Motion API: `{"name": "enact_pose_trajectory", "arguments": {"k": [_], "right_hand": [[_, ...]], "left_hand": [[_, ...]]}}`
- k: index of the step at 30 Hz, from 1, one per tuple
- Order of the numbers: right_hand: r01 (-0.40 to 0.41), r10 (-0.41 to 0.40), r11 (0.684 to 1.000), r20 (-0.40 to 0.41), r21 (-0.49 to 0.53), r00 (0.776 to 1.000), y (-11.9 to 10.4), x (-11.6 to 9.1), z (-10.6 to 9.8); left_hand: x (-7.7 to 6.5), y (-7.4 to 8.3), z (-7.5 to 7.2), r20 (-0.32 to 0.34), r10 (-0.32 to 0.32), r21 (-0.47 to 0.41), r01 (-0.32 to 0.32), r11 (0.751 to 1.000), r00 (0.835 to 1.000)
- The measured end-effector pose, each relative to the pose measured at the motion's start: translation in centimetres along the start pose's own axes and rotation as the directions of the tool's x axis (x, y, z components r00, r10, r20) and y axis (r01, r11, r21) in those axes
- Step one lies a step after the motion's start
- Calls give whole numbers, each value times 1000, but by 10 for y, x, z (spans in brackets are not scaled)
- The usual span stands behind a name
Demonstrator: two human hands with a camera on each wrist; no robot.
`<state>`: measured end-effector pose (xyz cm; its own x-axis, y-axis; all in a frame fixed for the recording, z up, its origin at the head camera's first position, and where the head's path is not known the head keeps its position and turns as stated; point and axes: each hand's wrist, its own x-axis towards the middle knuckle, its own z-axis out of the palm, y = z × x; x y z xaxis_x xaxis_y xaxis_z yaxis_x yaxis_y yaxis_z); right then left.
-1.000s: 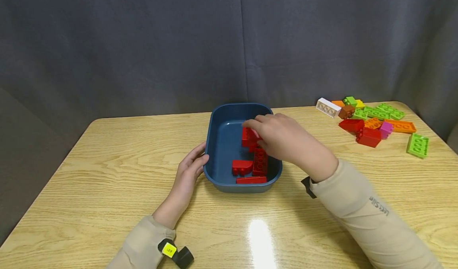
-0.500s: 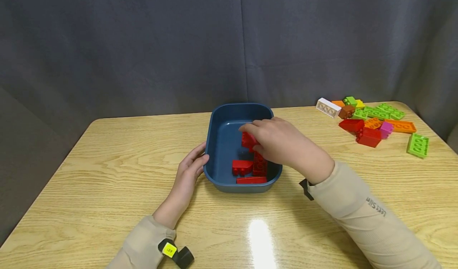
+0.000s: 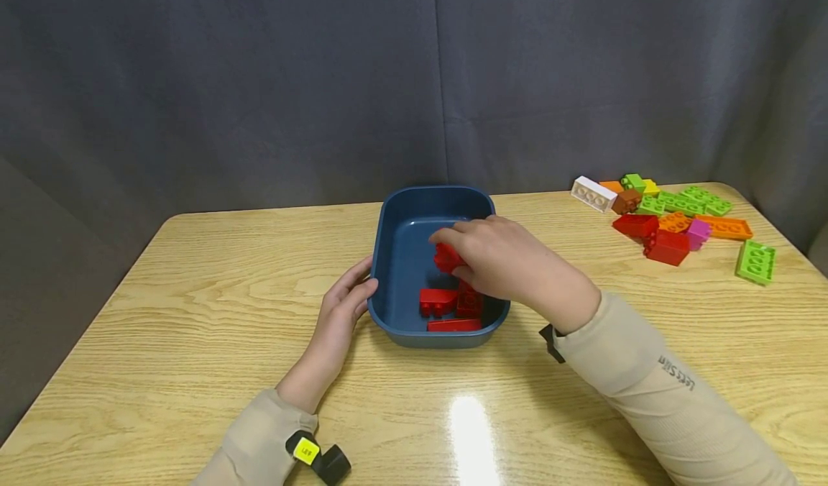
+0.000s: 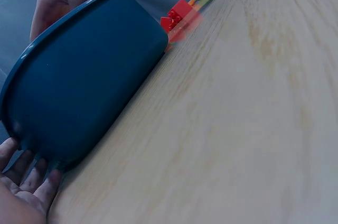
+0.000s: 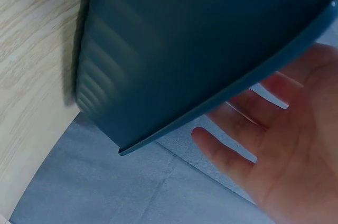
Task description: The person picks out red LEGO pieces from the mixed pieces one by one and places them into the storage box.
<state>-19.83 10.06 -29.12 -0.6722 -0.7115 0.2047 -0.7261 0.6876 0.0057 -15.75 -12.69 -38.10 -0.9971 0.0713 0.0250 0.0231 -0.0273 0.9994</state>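
Note:
In the head view a blue bin (image 3: 402, 256) stands on the table, with several red toy bricks in its near right part. My right hand (image 3: 501, 259) reaches over the bin's right rim and pinches a red brick (image 3: 446, 258) between thumb and fingers, low inside the bin. Just below that hand lie a red brick with a rounded side (image 3: 437, 301), another red brick (image 3: 470, 303) partly covered by the hand, and a flat red piece (image 3: 454, 326). My left hand (image 3: 339, 306) rests against the bin's left wall, thumb at the rim. The right wrist view hides the held brick behind the bin wall (image 5: 174, 65).
Loose toy bricks lie at the table's back right: a white brick (image 3: 594, 194), red bricks (image 3: 668, 247), an orange plate (image 3: 726, 228), a pink brick (image 3: 698, 234) and a separate green brick (image 3: 755, 262). A grey curtain (image 3: 291, 98) hangs behind the table (image 3: 226, 292).
My right hand has moved slightly left and lower in the bin, turning the red brick in its grip. The left hand and the bin have stayed put.

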Motion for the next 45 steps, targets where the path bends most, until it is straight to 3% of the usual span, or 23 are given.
{"name": "enact_pose_trajectory", "arguments": {"k": [25,45], "right_hand": [[-23,24,1000,98,-15,995,-5,2,6],[-11,12,1000,92,-12,996,-8,2,12]], "left_hand": [[0,2,0,-4,-3,-2,3,1000,1000],[-1,2,2,-17,-10,2,10,1000,1000]]}}
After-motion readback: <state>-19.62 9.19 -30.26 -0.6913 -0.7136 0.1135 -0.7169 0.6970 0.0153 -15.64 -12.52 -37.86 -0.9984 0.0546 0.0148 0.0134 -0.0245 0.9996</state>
